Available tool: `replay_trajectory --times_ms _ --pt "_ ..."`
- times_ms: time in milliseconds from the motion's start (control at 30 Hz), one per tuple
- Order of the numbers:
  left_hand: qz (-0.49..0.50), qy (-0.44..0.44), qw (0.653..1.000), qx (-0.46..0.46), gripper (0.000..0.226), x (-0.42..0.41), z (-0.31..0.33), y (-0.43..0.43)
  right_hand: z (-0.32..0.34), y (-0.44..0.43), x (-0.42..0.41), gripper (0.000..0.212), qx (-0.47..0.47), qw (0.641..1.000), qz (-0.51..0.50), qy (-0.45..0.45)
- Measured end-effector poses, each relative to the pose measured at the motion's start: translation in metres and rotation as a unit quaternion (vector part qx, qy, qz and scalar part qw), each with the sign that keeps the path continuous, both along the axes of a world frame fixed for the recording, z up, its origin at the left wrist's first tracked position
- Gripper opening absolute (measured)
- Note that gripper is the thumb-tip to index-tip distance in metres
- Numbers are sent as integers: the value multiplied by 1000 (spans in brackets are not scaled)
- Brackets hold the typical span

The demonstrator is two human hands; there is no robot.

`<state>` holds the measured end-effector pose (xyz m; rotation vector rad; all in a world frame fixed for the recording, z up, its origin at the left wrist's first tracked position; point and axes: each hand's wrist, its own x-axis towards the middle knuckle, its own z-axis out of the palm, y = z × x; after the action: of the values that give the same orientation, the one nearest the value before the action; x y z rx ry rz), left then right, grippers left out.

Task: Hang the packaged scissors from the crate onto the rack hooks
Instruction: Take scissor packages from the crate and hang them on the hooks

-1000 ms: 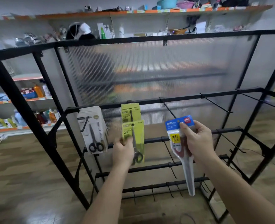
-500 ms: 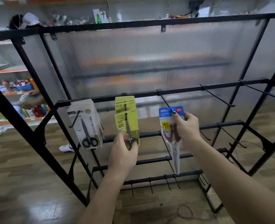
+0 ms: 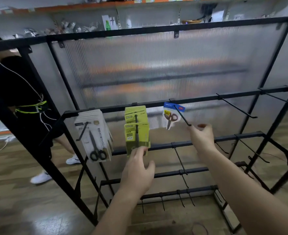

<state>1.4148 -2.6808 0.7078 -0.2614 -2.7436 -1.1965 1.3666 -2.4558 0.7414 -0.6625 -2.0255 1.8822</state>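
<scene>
Now, blue-topped pack [image 3: 169,116]: glossy clear sleeve, hangs far back on a thin black wire hook [image 3: 184,118].
Right hand [image 3: 201,135]: loosely curled, empty, just beside the hook tip.
Left hand [image 3: 136,168]: fingertips touch the matte yellow-green card pack [image 3: 137,136] at its lower edge.
Hands: apart.

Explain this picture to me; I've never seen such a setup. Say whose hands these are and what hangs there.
No machine here: one camera worn on a person's head looks down at their two bare hands. Before them stands a black metal rack with hooks. Three hooks carry packaged scissors: white packs, yellow-green packs and one blue-topped pack. The left hand touches the front yellow-green pack's lower edge. The right hand holds nothing, just below the blue-topped pack's hook tip. Another person stands beyond the rack, left.
</scene>
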Motion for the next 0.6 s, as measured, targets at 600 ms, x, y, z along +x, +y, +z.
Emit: replay_trajectory --times_ms 600 --pt "-29 -34 987 -154 75 -37 17 -9 -15 -42 75 31 162 964 209 -38"
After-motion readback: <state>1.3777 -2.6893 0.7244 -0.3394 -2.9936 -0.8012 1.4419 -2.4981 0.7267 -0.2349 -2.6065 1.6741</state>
